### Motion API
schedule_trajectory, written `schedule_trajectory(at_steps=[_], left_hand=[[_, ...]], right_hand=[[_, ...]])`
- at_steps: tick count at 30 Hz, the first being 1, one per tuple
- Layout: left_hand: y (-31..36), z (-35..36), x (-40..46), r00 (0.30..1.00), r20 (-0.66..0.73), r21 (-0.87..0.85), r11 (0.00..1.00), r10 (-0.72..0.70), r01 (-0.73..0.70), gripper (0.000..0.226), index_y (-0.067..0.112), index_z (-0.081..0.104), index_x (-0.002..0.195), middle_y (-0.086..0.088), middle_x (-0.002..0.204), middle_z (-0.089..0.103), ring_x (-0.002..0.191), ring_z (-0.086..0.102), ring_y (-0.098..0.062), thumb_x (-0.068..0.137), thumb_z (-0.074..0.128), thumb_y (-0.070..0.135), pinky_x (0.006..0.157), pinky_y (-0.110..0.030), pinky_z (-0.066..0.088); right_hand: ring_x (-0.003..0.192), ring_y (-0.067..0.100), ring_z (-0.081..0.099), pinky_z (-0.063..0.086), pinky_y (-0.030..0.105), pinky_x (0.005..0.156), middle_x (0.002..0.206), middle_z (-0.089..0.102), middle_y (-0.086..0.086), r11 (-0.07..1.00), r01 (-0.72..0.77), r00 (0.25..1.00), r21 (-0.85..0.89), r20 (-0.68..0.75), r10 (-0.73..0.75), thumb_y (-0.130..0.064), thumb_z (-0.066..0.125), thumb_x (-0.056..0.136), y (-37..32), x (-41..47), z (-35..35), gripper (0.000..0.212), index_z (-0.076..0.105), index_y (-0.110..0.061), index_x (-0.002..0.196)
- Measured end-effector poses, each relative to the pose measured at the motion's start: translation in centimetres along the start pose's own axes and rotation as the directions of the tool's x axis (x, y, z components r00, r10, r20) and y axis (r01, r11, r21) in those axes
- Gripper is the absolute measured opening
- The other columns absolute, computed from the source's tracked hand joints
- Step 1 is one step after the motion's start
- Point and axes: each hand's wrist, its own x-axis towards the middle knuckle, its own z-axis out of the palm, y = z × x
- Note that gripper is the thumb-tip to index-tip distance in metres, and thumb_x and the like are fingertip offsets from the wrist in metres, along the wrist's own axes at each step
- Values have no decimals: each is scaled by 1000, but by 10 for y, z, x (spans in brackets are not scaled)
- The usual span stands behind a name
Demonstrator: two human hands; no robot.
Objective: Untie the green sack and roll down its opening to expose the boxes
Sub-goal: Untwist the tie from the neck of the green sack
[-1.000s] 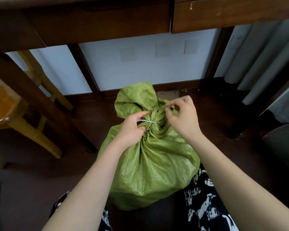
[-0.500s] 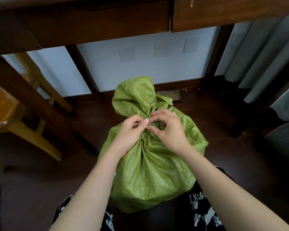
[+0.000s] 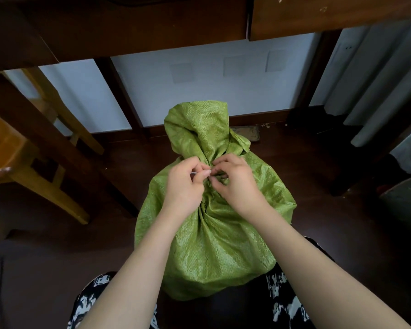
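A green woven sack [image 3: 214, 238] stands on the dark floor between my knees, its neck bunched and tied with a thin white tie [image 3: 194, 173]. The loose top of the sack flops upward behind the knot. My left hand [image 3: 185, 186] pinches the white tie at the neck between thumb and fingers. My right hand [image 3: 235, 181] is closed on the gathered neck just to the right, fingertips touching the knot. The knot itself is mostly hidden by my fingers. No boxes show.
A dark wooden desk [image 3: 128, 22] overhangs the scene, its legs [image 3: 45, 143] slanting at left. A yellow wooden chair [image 3: 14, 157] stands at left. Grey curtains [image 3: 377, 86] hang at right, above a white wall [image 3: 199, 86].
My right hand dropped from the upper folds to the knot and met my left hand. The view shifted slightly, and the sack's top now stands taller.
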Motion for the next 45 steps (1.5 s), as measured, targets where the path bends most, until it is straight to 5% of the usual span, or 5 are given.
schedule_trajectory(at_steps=[7,19,31,35,45], left_hand=[[1,4,-3,996,-26,-108,991,-85,82,30,14,46,64,-4,84,71,83,71,-13,88,57,0,77,-38,60],[14,0,-6,915,59,-507,778,-399,372,25,5,48,68,-17,89,70,78,73,-11,88,62,-1,70,-19,56],[39,-18,3,982,187,105,994,16,-37,20,11,73,91,8,78,63,70,61,2,80,67,-5,66,0,47],[32,-15,3,980,180,223,967,83,-123,16,14,72,84,4,81,62,71,64,-8,79,68,0,70,-22,56],[18,-8,-5,997,8,63,995,70,-71,6,11,75,82,5,80,61,73,64,-9,82,71,7,69,-22,55]], right_hand=[[93,29,52,50,40,80,100,61,7,995,10,1000,-95,-14,-11,-7,68,80,-1,-1,-3,9,71,-4,87],[92,15,63,57,34,83,104,65,7,979,-106,994,172,-5,109,-4,70,79,-8,-3,-21,2,72,-4,80],[84,22,64,57,40,76,99,65,13,993,-71,997,91,36,68,1,73,71,-18,4,-35,5,75,-2,74],[84,29,64,55,46,73,96,66,17,1000,15,997,-10,71,-14,4,71,69,-19,6,-30,6,75,2,73],[86,21,65,57,39,77,102,67,12,999,-21,999,37,26,20,-3,74,73,-21,8,-35,5,77,-2,78]])
